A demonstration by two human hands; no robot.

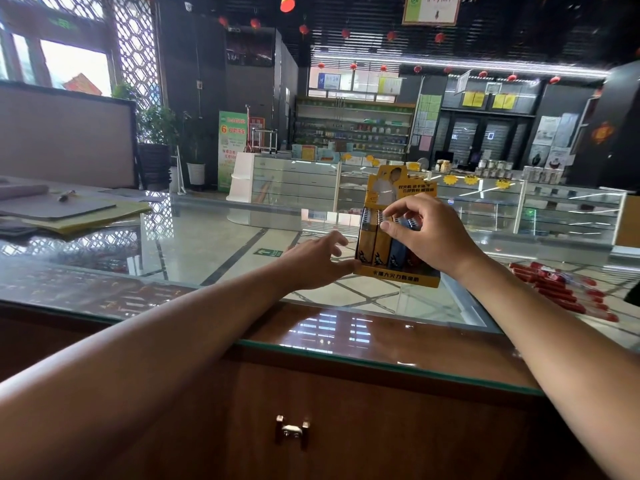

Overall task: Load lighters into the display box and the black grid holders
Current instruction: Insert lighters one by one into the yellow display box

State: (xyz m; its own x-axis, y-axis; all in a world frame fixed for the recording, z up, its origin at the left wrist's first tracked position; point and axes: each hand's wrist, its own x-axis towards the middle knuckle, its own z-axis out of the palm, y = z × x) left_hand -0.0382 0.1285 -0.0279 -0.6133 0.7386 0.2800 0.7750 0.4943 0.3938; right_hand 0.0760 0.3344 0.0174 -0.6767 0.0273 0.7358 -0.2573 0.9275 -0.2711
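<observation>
The display box (pixel 398 276) stands on the glass counter (pixel 207 244), my left hand (pixel 311 261) loosely bracing its corner, my right hand (pixel 426 233) pinching one lighter (pixel 381 244); I judge a crooked push could topple it

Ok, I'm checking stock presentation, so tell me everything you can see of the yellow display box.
The display box looks like yellow cardboard and stands upright on the glass counter. A tall back card rises behind; a low front lip carries dark lettering. Its front row holds upright lighters, yellow, blue and red, metal tops up. The left hand touches its lower left corner; the right hand pinches the lighter tops.
</observation>
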